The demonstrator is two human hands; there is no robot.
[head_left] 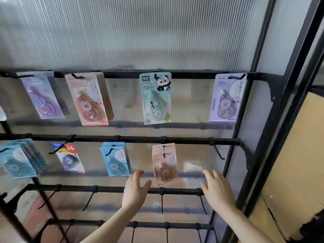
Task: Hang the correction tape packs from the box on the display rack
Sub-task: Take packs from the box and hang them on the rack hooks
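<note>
Display rack (pixel 133 139): black bars with forward-pointing hooks, ribbed translucent panel behind.

Upper bar, left to right: purple pack (pixel 43 97), long axis tilted, bottom swung toward lower right; salmon packs (pixel 89 99), several on one hook, tilted the same way; panda pack (pixel 156 98) at upper centre, long axis near vertical, hanging end up; lilac pack (pixel 228 98) at upper right, near upright, bottom leaning slightly left.

Middle bar, left to right: blue packs (pixel 17 160) fanned at the left edge; a single blue-and-red pack (pixel 69 157), bottom angled to the right; teal packs (pixel 114 159); pink packs (pixel 164 163) just right of centre, a small stack on one hook, long axis near vertical, hang holes up, tape bodies down. The hook (pixel 217 149) to the right of them carries nothing.

Left hand (pixel 135 188): lower centre, fingers loosely spread and slightly curved, holding nothing, just left of and below the pink packs, not touching them.

Right hand (pixel 218 188): lower right, fingers extended and apart, holding nothing, right of the pink packs, in front of the lower bar.

Box: not in frame. Tan board (pixel 296 155) at the right edge.
</note>
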